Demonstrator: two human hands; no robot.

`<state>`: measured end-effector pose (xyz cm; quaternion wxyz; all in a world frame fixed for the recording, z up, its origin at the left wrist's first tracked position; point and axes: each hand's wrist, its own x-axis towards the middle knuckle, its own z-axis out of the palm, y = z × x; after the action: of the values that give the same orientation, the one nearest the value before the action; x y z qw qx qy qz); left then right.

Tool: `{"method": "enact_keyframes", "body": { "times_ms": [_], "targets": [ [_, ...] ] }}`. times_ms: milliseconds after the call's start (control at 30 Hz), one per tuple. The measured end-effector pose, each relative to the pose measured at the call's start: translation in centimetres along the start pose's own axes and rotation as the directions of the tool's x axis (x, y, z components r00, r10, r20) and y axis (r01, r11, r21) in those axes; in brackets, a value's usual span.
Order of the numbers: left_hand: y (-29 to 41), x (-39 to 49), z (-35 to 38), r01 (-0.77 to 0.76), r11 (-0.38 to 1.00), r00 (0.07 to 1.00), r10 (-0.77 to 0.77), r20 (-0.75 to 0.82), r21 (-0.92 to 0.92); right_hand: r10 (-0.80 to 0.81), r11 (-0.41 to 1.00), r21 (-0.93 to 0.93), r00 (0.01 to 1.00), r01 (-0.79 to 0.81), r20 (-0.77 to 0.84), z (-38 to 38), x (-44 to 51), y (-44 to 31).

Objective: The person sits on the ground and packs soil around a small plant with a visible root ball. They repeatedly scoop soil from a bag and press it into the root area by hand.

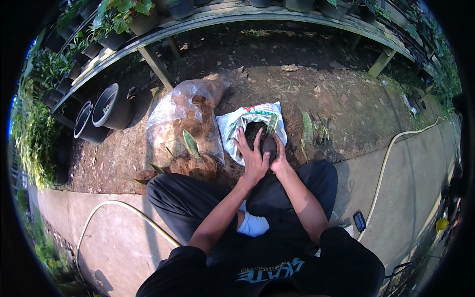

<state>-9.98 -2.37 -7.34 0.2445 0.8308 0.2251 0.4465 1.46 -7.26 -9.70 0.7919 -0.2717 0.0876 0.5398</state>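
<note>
Over the mouth of an open white plastic sack [227, 128] of dark soil [253, 130], my two hands come close together. My right hand [278, 154] is around a dark clump of soil [269, 146], from which a snake plant leaf cutting [272, 122] seems to rise. My left hand [253, 157] has its fingers spread, with the thumb by the clump; whether it grips anything is not clear. Left of the sack, a clear plastic bag [167, 118] holds brown coconut fibre [193, 115]. A fibre-wrapped ball [198, 167] with an upright leaf [190, 143] lies by my left knee.
Right of the sack lie a loose snake plant leaf [307, 127] and several cut pieces [323, 130]. Black plastic pots [115, 107] stand at left beneath a plant bench [222, 15]. A hose [386, 157] crosses the paving; a dark small object [359, 221] lies beside it.
</note>
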Motion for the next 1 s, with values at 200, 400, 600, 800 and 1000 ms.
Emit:
{"method": "enact_keyframes", "body": {
  "times_ms": [200,400,600,800,1000],
  "targets": [
    [-0.3,-0.9,-0.4,-0.039,0.991,0.999,0.035,0.032,0.132,0.097,0.991,-0.084,0.995,-0.1,-0.033,-0.5,-0.1,1.3],
    [0.1,2.0,-0.5,0.296,0.901,0.955,-0.285,0.084,-0.316,-0.003,0.999,-0.033,0.976,0.01,0.216,2.5,-1.4,-1.8],
    [-0.3,6.6,-5.1,0.699,-0.105,0.595,-0.464,0.656,-0.708,-0.112,0.937,-0.242,0.873,0.252,0.474,8.6,-4.7,-5.6],
    [-4.4,8.0,-9.1,0.705,-0.46,0.372,-0.408,0.834,-0.54,-0.174,0.666,-0.563,0.836,0.488,0.52,10.5,-3.2,-7.6],
    [-7.3,5.5,-10.4,0.618,-0.347,0.348,-0.684,0.641,-0.706,-0.323,0.034,-0.891,0.848,0.454,0.42,1.7,1.1,-4.1]
  ]
}}
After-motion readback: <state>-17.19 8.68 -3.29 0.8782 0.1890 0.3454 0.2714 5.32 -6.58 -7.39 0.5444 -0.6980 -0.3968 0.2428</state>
